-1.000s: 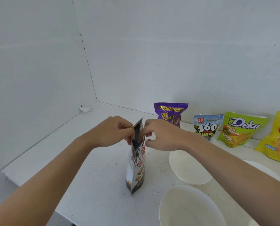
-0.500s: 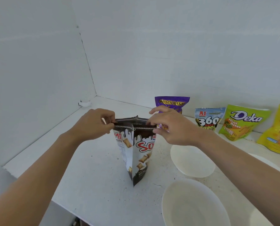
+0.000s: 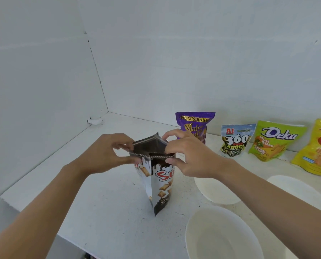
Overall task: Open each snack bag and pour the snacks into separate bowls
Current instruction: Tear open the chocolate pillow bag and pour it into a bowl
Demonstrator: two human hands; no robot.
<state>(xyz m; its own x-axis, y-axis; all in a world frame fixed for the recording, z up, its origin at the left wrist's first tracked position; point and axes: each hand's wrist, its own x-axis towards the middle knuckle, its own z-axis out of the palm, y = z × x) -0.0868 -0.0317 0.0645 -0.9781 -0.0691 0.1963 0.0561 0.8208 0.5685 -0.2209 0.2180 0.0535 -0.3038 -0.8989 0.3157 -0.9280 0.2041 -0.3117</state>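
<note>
Five bags [image 3: 161, 186] [image 3: 193, 122] [image 3: 234, 141] [image 3: 275, 141] [image 3: 318, 150], at least three bowls [image 3: 221, 236] [image 3: 217, 193] [image 3: 290, 184]

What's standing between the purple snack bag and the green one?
A small bag marked 360 stands between the purple bag and the green bag. The head view shows all three in one row.

The brown-and-white snack bag [image 3: 160, 186] is glossy printed film with a dark lining. The nearest bowl [image 3: 208, 221] looks smooth and faintly shiny. The white surface [image 3: 103, 202] is matt and speckled.
</note>
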